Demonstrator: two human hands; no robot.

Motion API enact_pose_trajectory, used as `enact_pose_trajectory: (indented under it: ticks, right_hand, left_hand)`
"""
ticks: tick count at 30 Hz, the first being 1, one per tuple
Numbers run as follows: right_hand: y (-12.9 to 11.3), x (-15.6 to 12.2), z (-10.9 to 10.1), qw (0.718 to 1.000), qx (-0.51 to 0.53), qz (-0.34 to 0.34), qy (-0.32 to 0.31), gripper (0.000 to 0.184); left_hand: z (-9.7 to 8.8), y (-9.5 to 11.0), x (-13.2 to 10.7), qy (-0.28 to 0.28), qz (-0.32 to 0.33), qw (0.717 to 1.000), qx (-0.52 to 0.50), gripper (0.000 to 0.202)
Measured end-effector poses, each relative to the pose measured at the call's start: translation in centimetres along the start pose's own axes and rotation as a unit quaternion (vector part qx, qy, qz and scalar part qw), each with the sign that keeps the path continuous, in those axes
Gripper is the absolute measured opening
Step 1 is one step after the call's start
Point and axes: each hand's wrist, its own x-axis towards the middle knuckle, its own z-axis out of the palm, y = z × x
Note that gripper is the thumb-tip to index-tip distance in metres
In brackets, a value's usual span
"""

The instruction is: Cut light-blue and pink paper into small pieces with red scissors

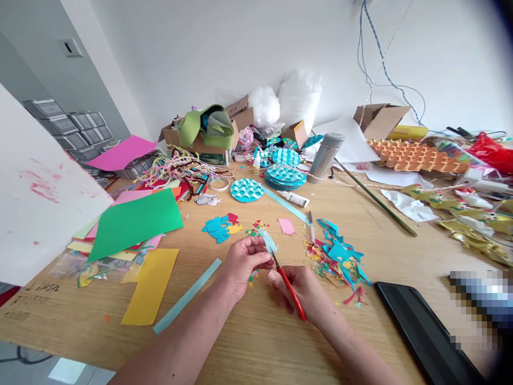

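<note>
The left hand point(245, 263) pinches a small pale blue paper piece point(267, 240) at its fingertips, while the right hand point(308, 289) grips red-handled scissors point(287, 280) whose blades appear to meet that paper; the likeliest mishap is a nicked left fingertip, since the blades sit so close to it; the thin piece could also bend or tear if the pinch loosens, and trimmings could get lost among the tiny bright scraps point(256, 231) just beyond the hands; the paper looks matte and flimsy; a long, straight pale blue strip point(188, 295) lies on the wood-grained desk point(240, 353) left of the left hand; beyond that hand lies a flat blue fish shape point(217, 229), and farther off a round disc point(247, 190) with scalloped, wave-like layers; right of the right hand, angular blue offcuts point(342, 251) form a jagged heap.
</note>
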Motion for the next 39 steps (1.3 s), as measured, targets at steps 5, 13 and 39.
enact_pose_trajectory:
  ticks: [5, 13, 39]
  right_hand:
    - [-0.15, -0.11, -0.1, 1.0, -0.004, 0.005, -0.001, 0.055]
    - [0.22, 0.05, -0.05, 1.0, -0.003, 0.0, -0.001, 0.054]
    - [0.28, -0.03, -0.84, 0.999, -0.018, -0.003, -0.036, 0.05]
  left_hand:
    - [0.06, 0.08, -0.05, 0.001, 0.005, 1.0, -0.008, 0.035]
    - [-0.26, -0.27, 0.0, -0.012, 0.015, 1.0, 0.008, 0.036]
    - [-0.52, 0.15, 0.06, -0.04, 0.03, 0.998, 0.029, 0.03]
